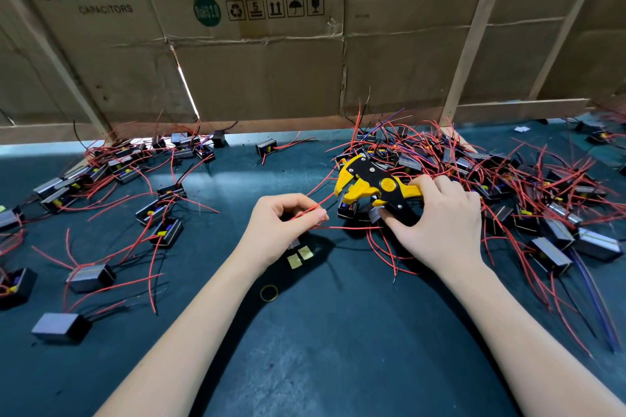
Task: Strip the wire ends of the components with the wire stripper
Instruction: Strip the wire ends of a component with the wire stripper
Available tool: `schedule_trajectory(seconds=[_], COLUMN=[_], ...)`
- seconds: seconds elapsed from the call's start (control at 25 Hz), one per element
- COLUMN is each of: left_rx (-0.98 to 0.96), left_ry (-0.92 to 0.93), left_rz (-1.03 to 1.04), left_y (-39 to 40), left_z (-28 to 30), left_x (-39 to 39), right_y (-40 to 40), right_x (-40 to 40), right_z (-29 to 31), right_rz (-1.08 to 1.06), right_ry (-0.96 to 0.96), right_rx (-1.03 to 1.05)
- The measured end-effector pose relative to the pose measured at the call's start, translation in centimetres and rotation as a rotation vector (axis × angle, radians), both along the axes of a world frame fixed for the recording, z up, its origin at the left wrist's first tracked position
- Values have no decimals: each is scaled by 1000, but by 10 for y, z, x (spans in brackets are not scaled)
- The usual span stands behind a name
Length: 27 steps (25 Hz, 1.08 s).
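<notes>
so here the right hand [440, 213] is wrapped around the handles of the yellow and black wire stripper [372, 184], thumb underneath and fingers curled over the top. the stripper's head points left, toward the other hand, and its yellow jaws look parted. the left hand [281, 227] pinches a red wire [323, 200] between thumb and fingertips, and the free end of that wire runs up and right to the stripper's mouth. can't tell whether the tip is actually inside the jaws or just at them.

right below the stripper's head sits a small black component [347, 210], close to both hands, with another red lead running flat along the worktop [338, 349] between the two hands. whether the pinched wire belongs to that block, i can't tell.

on the right, behind and beside the right hand, there's a big tangled pile of components [508, 186] with red, black and a few purple leads. on the left there's a looser spread of the same blocks [91, 276], lying apart from each other with their wires splayed out.

near the left wrist there are two little yellow squares [299, 257], and a bit closer to the camera a thin yellow ring [269, 292] lies flat on the dark green surface. flattened cardboard boxes [254, 61] stand along the back edge.
</notes>
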<state>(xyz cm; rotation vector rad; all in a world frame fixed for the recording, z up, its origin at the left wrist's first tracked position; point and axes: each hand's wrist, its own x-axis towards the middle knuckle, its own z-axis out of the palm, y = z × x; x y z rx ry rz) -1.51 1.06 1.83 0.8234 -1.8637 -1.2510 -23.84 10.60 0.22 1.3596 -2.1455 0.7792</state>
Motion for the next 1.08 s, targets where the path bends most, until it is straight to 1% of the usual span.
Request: schedule_trajectory(seconds=[0.28, 0.68, 0.76, 0.88, 1.0, 1.08], left_rx=[-2, -5, -7, 1, 15, 4], left_ry=[-13, -27, -24, 1, 35, 15], left_rz=[-9, -22, -26, -47, -97, -99], left_y=[3, 1, 1, 1, 2, 3], left_z=[1, -1, -1, 1, 2, 1], left_x=[-1, -1, 0, 0, 1, 2], right_y=[1, 4, 5, 5, 4, 5], right_x=[1, 0, 1, 3, 1, -2], right_z=[1, 11, 12, 13, 10, 9], right_rz=[16, 102, 89, 4, 16, 0], right_ry=[-3, 34, 21, -18, 27, 43], right_rx=[19, -35, -10, 70, -34, -58])
